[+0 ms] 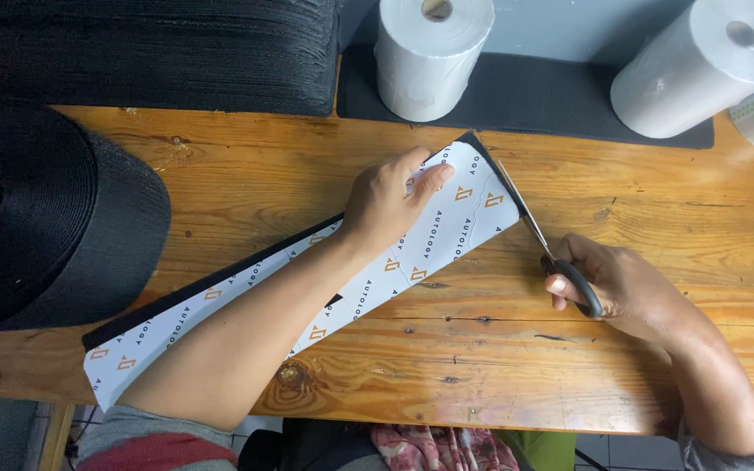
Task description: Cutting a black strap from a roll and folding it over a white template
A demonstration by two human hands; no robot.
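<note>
- One printed strip: white band with orange marks, black webbing under it showing along the upper edge; it runs diagonally across the wooden table, low end at 8 o'clock hanging past the table's front edge, high end at 2 o'clock
- Left hand: palm down, fingers spread flat on the strip near its high end, pressing rather than clasping; forearm lies along the strip
- One pair of scissors, black handles; right hand closed around the handles, fingers through the loops
- Blades point to 11 o'clock from the right hand; tips sit at the strip's high end edge, just beside the left fingertips; whether blades are parted I cannot tell
- Two white paper rolls at 12 and 2 o'clock: one upright, one tilted, both on a dark mat
- One large black webbing roll at 9 o'clock, touching the table's left end
</note>
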